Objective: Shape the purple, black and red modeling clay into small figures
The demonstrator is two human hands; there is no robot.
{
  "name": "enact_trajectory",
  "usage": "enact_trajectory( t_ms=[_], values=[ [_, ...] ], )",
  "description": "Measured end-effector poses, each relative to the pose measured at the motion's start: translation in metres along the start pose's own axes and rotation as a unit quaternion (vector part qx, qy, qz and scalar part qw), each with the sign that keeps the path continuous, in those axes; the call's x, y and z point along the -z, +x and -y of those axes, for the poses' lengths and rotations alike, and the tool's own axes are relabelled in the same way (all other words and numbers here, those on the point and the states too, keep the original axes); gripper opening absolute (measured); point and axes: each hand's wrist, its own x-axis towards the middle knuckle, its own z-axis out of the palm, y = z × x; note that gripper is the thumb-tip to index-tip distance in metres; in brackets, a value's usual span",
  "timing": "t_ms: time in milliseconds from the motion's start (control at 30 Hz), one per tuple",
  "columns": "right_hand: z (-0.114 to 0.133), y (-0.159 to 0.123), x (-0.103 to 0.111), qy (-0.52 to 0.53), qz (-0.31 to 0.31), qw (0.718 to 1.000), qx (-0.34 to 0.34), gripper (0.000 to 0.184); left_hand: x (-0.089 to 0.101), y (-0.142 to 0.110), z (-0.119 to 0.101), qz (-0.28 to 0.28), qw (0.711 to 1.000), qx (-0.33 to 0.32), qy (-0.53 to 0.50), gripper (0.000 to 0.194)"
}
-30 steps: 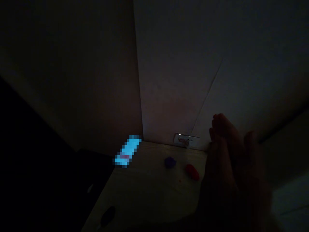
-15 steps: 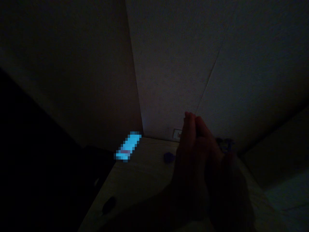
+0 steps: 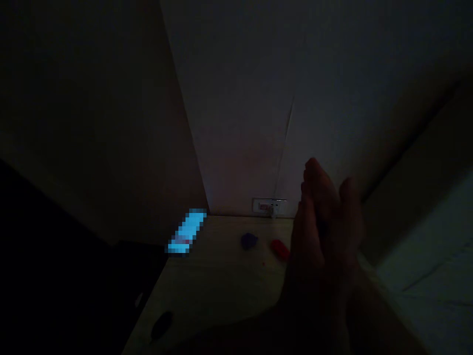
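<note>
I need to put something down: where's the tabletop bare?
A bare patch of tabletop lies between the lit screen, the blue lump and the dark oval object. It's crowded on the right: the left hand, against the right hand, partly hides the red lump.

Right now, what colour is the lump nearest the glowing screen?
Blue-purple lump, in the head view.

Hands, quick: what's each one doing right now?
Left hand: looks open, fingers extended, against the right.
Right hand: looks open too, thumb raised.
Too dark to tell whether anything is between the palms.
</note>
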Motion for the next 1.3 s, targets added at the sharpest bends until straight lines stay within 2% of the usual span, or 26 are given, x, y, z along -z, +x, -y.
enact_trajectory(
  t_ms=[67,100,167,267,367,500,600,733,867,1000,1033,1167,1300],
  values=[
    [-0.005,0.017,0.009,0.044,-0.059,0.997,-0.017,0.075,-0.002,-0.005,0.006,0.024,1.000,-0.015,0.012,0.075],
    [-0.007,0.023,0.013,0.053,-0.082,0.995,-0.018,0.077,0.000,-0.006,0.007,0.042,0.999,-0.021,0.015,0.073],
    [-0.012,0.031,0.019,0.043,-0.107,0.993,-0.005,0.078,0.006,-0.006,0.004,0.072,0.996,-0.038,0.035,0.065],
    [-0.016,0.034,0.023,0.014,-0.107,0.994,0.020,0.079,0.020,0.003,-0.008,0.105,0.989,-0.056,0.091,0.047],
    [-0.012,0.031,0.023,0.045,-0.077,0.996,0.019,0.074,0.033,0.016,-0.023,0.105,0.990,-0.018,0.096,0.034],
    [0.008,0.024,0.027,0.090,0.024,0.996,-0.008,0.052,0.047,0.032,-0.036,0.017,0.999,0.027,0.039,0.019],
    [0.024,0.018,0.032,0.023,0.087,0.995,-0.030,0.033,0.055,0.038,-0.040,-0.021,0.999,0.016,0.028,0.026],
    [0.034,0.013,0.036,-0.068,0.154,0.986,-0.007,0.029,0.056,0.034,-0.042,-0.036,0.998,-0.002,0.042,0.031],
    [0.033,0.011,0.038,-0.111,0.171,0.979,0.022,0.027,0.054,0.029,-0.039,-0.038,0.992,-0.023,0.114,0.038],
    [0.031,0.013,0.040,-0.095,0.184,0.978,0.010,0.023,0.057,0.031,-0.036,-0.032,0.987,-0.061,0.143,0.059],
    [0.031,0.014,0.040,-0.074,0.188,0.979,-0.002,0.023,0.058,0.032,-0.036,-0.024,0.988,-0.065,0.138,0.057],
    [0.032,0.017,0.039,0.006,0.199,0.979,-0.051,0.027,0.062,0.034,-0.037,0.016,0.989,-0.067,0.129,0.028],
    [0.032,0.018,0.037,0.015,0.189,0.981,-0.050,0.025,0.066,0.034,-0.039,-0.018,0.976,-0.106,0.190,0.022]
  ],
)
